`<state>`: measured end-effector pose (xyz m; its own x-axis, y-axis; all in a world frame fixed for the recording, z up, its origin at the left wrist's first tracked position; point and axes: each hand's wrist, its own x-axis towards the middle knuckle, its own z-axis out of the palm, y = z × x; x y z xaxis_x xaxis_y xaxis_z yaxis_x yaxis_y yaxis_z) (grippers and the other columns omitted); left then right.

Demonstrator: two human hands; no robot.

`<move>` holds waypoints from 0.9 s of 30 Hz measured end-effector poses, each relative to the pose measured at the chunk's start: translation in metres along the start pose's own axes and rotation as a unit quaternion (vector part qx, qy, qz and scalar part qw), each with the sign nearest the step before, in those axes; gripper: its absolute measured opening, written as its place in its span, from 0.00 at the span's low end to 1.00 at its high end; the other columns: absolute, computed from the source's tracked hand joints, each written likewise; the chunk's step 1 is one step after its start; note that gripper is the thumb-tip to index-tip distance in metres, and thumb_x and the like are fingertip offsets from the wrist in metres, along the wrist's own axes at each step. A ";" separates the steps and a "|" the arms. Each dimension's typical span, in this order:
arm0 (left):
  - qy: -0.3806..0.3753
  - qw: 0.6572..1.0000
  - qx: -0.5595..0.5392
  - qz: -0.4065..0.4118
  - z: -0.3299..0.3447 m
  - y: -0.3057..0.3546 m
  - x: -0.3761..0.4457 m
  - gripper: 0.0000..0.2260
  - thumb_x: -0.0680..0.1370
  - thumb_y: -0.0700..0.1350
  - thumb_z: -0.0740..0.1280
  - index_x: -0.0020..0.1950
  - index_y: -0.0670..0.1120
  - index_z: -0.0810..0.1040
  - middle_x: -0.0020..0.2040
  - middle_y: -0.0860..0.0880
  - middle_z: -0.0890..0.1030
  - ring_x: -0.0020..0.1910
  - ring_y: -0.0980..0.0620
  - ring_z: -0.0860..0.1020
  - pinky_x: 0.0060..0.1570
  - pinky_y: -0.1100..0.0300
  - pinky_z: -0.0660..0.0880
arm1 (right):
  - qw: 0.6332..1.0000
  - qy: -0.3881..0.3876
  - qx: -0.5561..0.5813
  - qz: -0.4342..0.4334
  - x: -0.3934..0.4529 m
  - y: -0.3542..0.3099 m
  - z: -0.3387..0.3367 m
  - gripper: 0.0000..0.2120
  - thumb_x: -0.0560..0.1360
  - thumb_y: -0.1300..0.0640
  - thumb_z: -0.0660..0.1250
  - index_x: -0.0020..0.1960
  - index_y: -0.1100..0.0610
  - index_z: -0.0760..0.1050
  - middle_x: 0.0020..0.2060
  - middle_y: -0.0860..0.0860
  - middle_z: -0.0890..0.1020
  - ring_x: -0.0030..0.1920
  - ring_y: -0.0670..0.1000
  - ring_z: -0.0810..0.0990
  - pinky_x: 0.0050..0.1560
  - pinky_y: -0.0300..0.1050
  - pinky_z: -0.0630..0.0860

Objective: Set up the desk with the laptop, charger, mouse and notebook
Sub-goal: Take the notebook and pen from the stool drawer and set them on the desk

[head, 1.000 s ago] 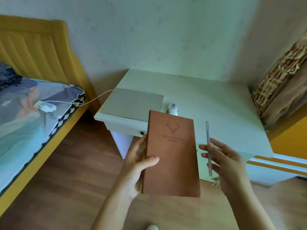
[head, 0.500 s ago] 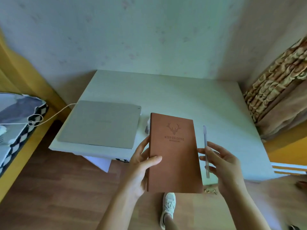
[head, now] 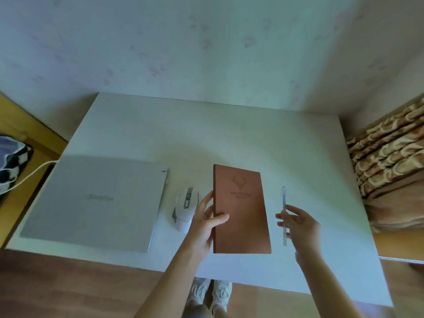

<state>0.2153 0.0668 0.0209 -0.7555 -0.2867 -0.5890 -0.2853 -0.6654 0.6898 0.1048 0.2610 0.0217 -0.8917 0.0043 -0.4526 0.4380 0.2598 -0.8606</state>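
You've stepped up to the worktop (head: 229, 134) — your left hand (head: 204, 226) now grips the notebook (head: 239, 212) above it, just right of the mouse (head: 184, 208); your right hand (head: 298, 223) pinches a pen (head: 284, 214) farther right. Setting down looks next.

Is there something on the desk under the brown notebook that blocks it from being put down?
Nothing visible does. The notebook, held by the left hand, is over bare desk; the mouse lies to its left.
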 end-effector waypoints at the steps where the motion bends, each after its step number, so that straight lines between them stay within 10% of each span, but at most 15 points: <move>1: 0.004 1.000 0.006 -0.005 0.000 -0.001 0.011 0.31 0.72 0.30 0.69 0.69 0.56 0.70 0.59 0.45 0.81 0.58 0.44 0.80 0.55 0.49 0.76 | 1.000 0.006 -0.011 0.000 0.009 0.004 0.002 0.09 0.74 0.61 0.68 0.54 0.56 0.79 0.38 0.55 0.85 0.36 0.53 0.82 0.36 0.45 0.75; 12: 0.108 0.981 0.154 0.045 0.002 -0.024 0.072 0.30 0.70 0.37 0.75 0.70 0.48 0.69 0.60 0.50 0.79 0.55 0.57 0.80 0.51 0.63 0.77 | 0.992 0.060 -0.112 0.005 0.063 0.042 0.026 0.08 0.72 0.61 0.70 0.51 0.55 0.80 0.38 0.51 0.84 0.37 0.50 0.83 0.39 0.43 0.74; 16: 0.176 0.918 0.347 0.078 0.014 -0.042 0.078 0.39 0.67 0.50 0.77 0.74 0.48 0.63 0.66 0.53 0.67 0.68 0.52 0.64 0.69 0.54 0.62 | 0.986 0.087 -0.141 -0.007 0.063 0.043 0.033 0.08 0.71 0.59 0.70 0.50 0.54 0.79 0.42 0.50 0.83 0.41 0.52 0.81 0.39 0.43 0.72; 21: 0.216 0.794 0.551 0.142 0.017 -0.057 0.077 0.41 0.69 0.53 0.76 0.75 0.42 0.61 0.70 0.41 0.66 0.68 0.41 0.64 0.65 0.48 0.63 | 0.968 0.108 -0.216 -0.074 0.058 0.048 0.040 0.07 0.71 0.60 0.71 0.49 0.56 0.79 0.43 0.50 0.80 0.36 0.47 0.77 0.34 0.37 0.69; 27: 0.215 0.756 0.600 0.147 0.018 -0.056 0.078 0.41 0.68 0.53 0.76 0.74 0.40 0.63 0.69 0.39 0.69 0.66 0.38 0.69 0.60 0.45 0.70 | 0.957 0.094 -0.265 -0.076 0.059 0.051 0.041 0.08 0.72 0.57 0.70 0.51 0.55 0.79 0.48 0.50 0.78 0.38 0.51 0.79 0.38 0.43 0.73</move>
<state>0.1613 0.0939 -0.0561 -0.7023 -0.6701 -0.2403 -0.6670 0.5013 0.5512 0.0792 0.2347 -0.0589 -0.9672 0.0874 -0.2385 0.2262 0.7236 -0.6521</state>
